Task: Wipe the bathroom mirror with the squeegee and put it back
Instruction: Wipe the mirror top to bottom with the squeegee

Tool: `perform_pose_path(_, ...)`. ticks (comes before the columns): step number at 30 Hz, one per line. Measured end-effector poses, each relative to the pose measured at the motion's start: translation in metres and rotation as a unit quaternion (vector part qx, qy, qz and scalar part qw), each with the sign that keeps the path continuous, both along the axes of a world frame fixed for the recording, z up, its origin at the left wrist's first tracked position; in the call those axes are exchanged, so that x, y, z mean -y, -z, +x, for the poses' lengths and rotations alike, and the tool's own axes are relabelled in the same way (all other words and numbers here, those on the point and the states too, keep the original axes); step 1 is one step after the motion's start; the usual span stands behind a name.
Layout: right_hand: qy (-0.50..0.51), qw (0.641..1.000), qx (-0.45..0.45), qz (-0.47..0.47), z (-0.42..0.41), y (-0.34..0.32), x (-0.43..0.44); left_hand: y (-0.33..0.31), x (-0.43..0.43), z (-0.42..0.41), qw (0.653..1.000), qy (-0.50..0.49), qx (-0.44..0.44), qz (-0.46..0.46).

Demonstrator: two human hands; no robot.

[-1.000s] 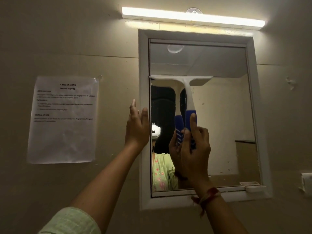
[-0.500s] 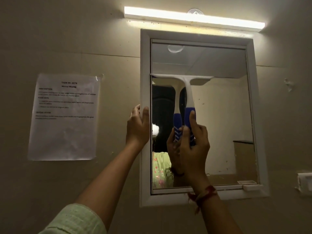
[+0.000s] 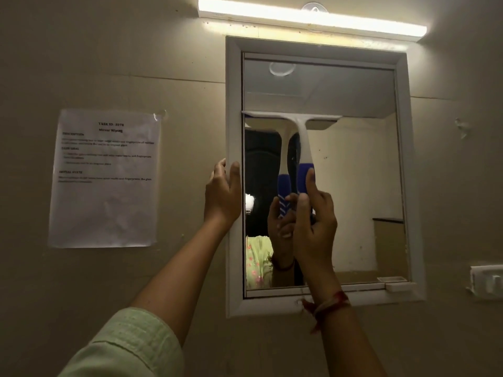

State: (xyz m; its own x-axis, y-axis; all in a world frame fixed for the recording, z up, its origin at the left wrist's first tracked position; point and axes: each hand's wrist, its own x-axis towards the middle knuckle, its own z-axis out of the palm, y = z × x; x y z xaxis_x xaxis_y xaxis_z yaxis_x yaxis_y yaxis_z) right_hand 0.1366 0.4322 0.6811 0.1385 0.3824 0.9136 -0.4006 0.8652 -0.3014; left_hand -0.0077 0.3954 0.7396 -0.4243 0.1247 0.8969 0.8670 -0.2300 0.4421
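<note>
On the wall at far left, a printed sheet (image 3: 104,178) is taped up; its heading reads as a task number and "Mirror Wiping", but the smaller lines are too blurred to read. Lower left, a pale green sleeve (image 3: 128,346) is cut off by the picture's edge. The left hand (image 3: 223,195) rests against the white left side of the mirror frame (image 3: 233,104), fingers extended and curled round nothing. Whether it presses or merely touches cannot be told.

Right of it, the squeegee (image 3: 303,137) stands upright against the mirror (image 3: 353,172), its white blade level across the upper left part of the glass, one end touching the frame. The right hand (image 3: 313,227) is clenched round the blue handle, hiding its lower end, thumb laid up along it. A red thread (image 3: 330,303) circles that wrist.

The glass reflects the handle, the hand and a patterned green garment; the dark area behind is indistinct. Small specks mark the glass to the right.

Above, a lit tube light (image 3: 313,17) glares. A small white tray (image 3: 400,287) sits at the frame's lower right corner. At far right, a white fitting (image 3: 487,281) is cut off. The wall is beige, with faint seams.
</note>
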Motion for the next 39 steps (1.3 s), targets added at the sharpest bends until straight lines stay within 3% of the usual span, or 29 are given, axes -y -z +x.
perform_pose_path(5, -0.063, 0.997, 0.013, -0.029, 0.000, 0.044, 0.003, 0.000, 0.003, 0.002, 1.000, 0.000, -0.002, -0.004)
perform_pose_path(9, -0.144, 0.987, 0.006, -0.068, 0.007, 0.024, 0.001, 0.000, 0.003, 0.004, 1.000, -0.004, -0.002, -0.003)
perform_pose_path(14, -0.175, 0.982, 0.020, -0.063, 0.016, 0.006, -0.005, 0.000, 0.003, 0.003, 1.000, -0.008, -0.004, -0.003)
perform_pose_path(20, -0.219, 0.971, 0.023, -0.087, 0.018, 0.076, -0.004, -0.001, 0.006, 0.005, 1.000, 0.013, 0.008, -0.008)
perform_pose_path(25, -0.259, 0.960, 0.019, -0.102, 0.016, 0.043, 0.002, 0.000, 0.006, 0.007, 1.000, 0.004, 0.010, -0.015)
perform_pose_path(29, -0.259, 0.961, 0.018, -0.091, 0.018, 0.030, 0.000, 0.000, 0.006, 0.007, 1.000, -0.007, 0.007, -0.014)
perform_pose_path(35, -0.234, 0.966, 0.035, -0.103, 0.022, 0.083, -0.005, -0.001, 0.006, 0.007, 1.000, -0.012, 0.003, -0.006)
perform_pose_path(39, -0.258, 0.960, 0.020, -0.105, 0.024, 0.062, 0.001, -0.001, 0.007, 0.008, 1.000, -0.003, 0.006, -0.011)
